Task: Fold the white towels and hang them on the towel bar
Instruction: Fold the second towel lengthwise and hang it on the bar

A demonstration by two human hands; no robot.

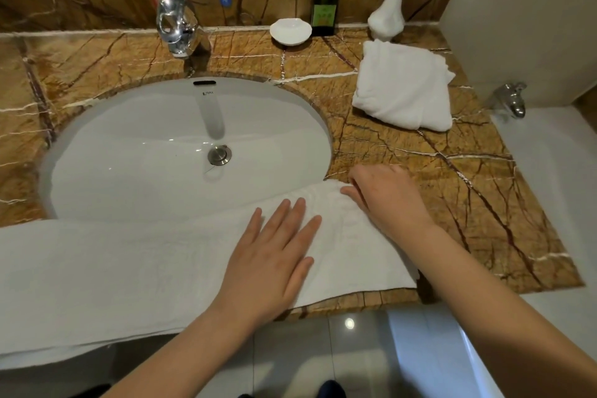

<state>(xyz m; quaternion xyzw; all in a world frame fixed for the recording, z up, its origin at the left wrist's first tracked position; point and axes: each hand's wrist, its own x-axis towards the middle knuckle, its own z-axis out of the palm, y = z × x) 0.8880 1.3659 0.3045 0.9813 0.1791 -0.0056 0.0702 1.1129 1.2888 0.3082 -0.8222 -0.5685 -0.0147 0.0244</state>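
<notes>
Along the near edge of the marble counter [452, 197], spread out flat: a long white towel [113, 275], draped over the front rim of the sink [145, 139] and running off the picture to the left. Pressed palm-down near its right end, the left hand [274, 255], fingers straight and slightly fanned, gripping nothing. At the towel's far right corner, the right hand [387, 200], knuckles up, fingers curled over the edge, thumb on the cloth; pinching that corner, apparently, with the fingertips hidden. Farther back on the right of the counter, well apart from both hands, a second white towel [403, 87], folded into a thick square. Behind it a white vase [392, 0]; beside that a dark soap bottle [324, 10] and a small white dish [290, 31]; behind the sink a chrome faucet [176, 26].
</notes>
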